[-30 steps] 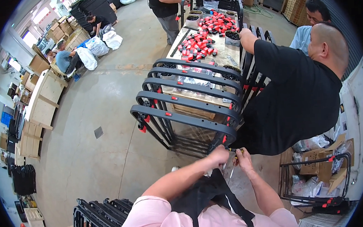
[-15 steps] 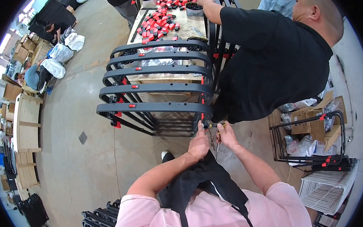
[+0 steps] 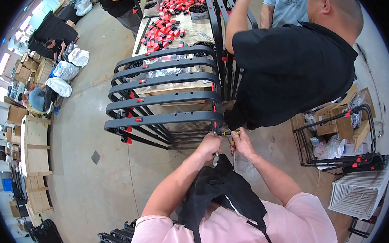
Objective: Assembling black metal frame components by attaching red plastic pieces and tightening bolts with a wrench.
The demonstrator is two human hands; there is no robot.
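Several dark grey metal frames (image 3: 163, 120) with rounded corners and red clips stand in a row before me. My left hand (image 3: 209, 146) is closed at the lower right corner of the nearest frame. A silver metal tool (image 3: 216, 159) sticks out below its fingers; its kind is partly hidden. My right hand (image 3: 243, 144) is closed on a tool with a yellow-and-black handle (image 3: 236, 132), held level and pointing left at that corner. A thin metal piece (image 3: 234, 160) hangs below the right hand. The fingers hide the contact point.
A co-worker in black (image 3: 293, 66) stands close on the right, one arm raised. Beyond the frames, a wooden table (image 3: 203, 30) bears red-and-black parts (image 3: 164, 32) and tubs of black pieces (image 3: 198, 12). At right are cardboard boxes (image 3: 327, 115), another frame (image 3: 339, 160) and a white wire rack (image 3: 361, 191).
My left hand has dropped slightly, and a silver tool now shows under it. The yellow-and-black tool now lies level between my hands. The co-worker's arm has lifted from the tub.
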